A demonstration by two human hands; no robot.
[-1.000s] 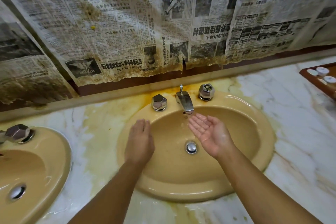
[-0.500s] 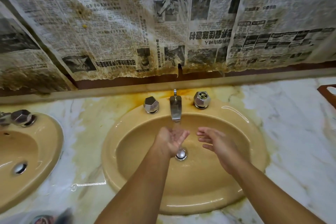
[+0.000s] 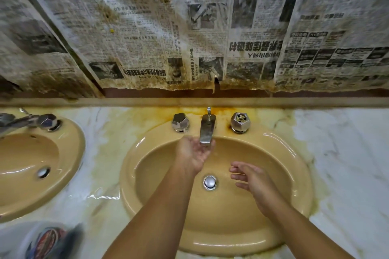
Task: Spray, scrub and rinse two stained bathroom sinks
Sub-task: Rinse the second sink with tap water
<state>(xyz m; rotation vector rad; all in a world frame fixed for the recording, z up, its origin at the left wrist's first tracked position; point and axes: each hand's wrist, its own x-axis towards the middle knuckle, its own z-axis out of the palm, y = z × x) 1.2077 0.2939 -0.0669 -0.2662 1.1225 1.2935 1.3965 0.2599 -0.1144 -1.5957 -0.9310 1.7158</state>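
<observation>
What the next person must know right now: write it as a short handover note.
Left hand: open, cupped palm-up under the spout, holding nothing; water seems to run onto it.
Right hand: open above the right sink, right of its drain, holding nothing.
Things: left sink at the left edge; blurred container at lower left.
Done: no foam or scrubber in view; probably rinsing.
Left: yellow stains ring the counter around the right sink; shut the tap.
</observation>
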